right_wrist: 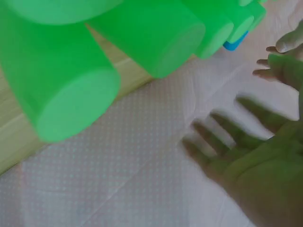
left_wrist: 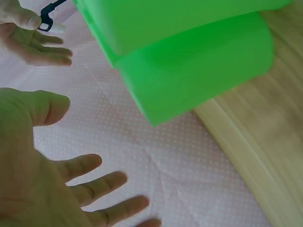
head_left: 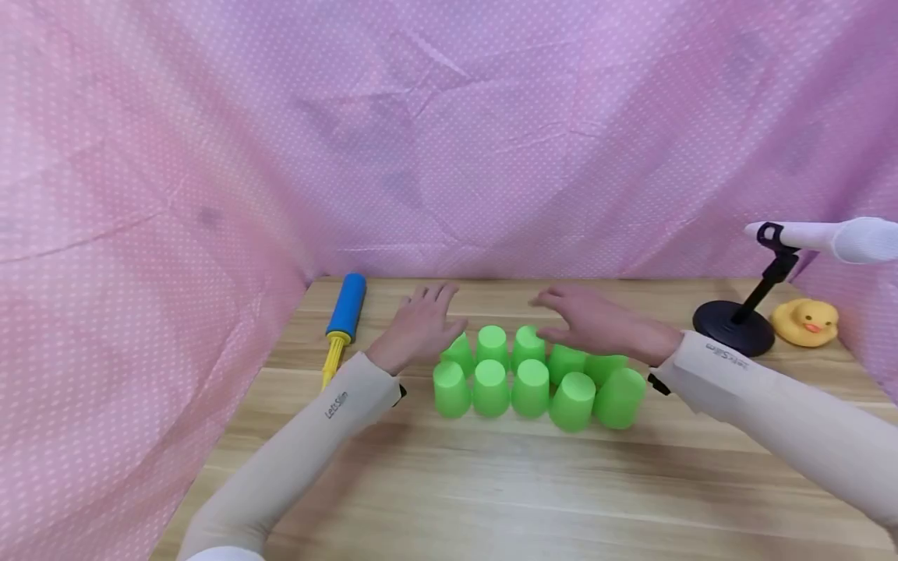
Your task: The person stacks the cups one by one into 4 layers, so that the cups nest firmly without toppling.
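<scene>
A cluster of green cups (head_left: 531, 379) stands upside down near the middle of the wooden table (head_left: 491, 491), in 2 rows: 5 in the front row and about 5 behind, partly hidden by the hands. The front-row cup (head_left: 573, 401) second from the right leans; the rest look upright.

The left hand (head_left: 418, 325) hovers at the left end of the back row, fingers spread and straight, holding nothing; its wrist view shows the open palm. The right hand (head_left: 596, 323) is over the right part of the back row, fingers extended and relaxed, gripping nothing; whether it touches a cup cannot be told.

To the left lies a blue and yellow hand pump (head_left: 341, 326). At the right stands a black round-based stand (head_left: 735, 327) carrying a white microphone (head_left: 835, 238), with a yellow rubber duck (head_left: 807, 322) just beside the base.

Pink polka-dot cloth (head_left: 449, 132) hangs behind and along both sides of the table.
</scene>
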The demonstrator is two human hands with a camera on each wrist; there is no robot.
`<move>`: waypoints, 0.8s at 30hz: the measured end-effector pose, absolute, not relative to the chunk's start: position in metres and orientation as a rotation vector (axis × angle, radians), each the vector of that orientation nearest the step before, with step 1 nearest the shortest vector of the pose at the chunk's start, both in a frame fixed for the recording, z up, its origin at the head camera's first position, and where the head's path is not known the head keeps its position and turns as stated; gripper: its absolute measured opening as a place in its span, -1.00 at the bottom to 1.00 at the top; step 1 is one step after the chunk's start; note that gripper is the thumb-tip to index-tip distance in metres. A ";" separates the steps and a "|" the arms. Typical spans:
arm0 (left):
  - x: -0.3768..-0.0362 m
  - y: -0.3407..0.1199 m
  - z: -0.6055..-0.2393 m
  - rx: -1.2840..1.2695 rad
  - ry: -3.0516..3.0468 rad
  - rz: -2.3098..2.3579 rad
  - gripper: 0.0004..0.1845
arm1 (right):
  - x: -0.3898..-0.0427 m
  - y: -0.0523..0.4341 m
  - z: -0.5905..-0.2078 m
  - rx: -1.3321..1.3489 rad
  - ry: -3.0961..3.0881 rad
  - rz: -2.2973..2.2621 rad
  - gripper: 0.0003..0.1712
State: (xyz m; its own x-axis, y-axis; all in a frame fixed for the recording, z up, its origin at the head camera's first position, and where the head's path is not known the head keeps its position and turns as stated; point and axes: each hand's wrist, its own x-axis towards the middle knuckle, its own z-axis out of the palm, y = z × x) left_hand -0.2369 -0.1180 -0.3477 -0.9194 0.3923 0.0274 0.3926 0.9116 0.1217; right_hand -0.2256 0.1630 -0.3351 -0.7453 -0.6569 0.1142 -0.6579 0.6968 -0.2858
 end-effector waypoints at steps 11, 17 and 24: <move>-0.228 -0.129 -0.353 -0.806 -3.093 -0.216 -0.66 | -0.237 0.117 -0.348 1.424 -2.807 0.509 -0.70; -0.227 -0.129 -0.358 -0.856 -3.093 -0.209 -0.72 | -0.242 0.107 -0.355 1.426 -2.849 0.500 -0.74; -0.226 -0.134 -0.359 -0.883 -3.081 -0.251 -0.76 | -0.245 0.092 -0.356 1.380 -2.886 0.474 -0.76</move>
State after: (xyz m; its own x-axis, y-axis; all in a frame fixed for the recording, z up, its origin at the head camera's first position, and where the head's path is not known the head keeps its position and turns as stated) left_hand -0.2256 -0.1341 -0.3587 -0.8465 0.5317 -0.0273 0.5203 0.8370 0.1695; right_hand -0.2452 0.0920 -0.3562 -0.6323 -0.7736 0.0421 -0.7464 0.5937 -0.3006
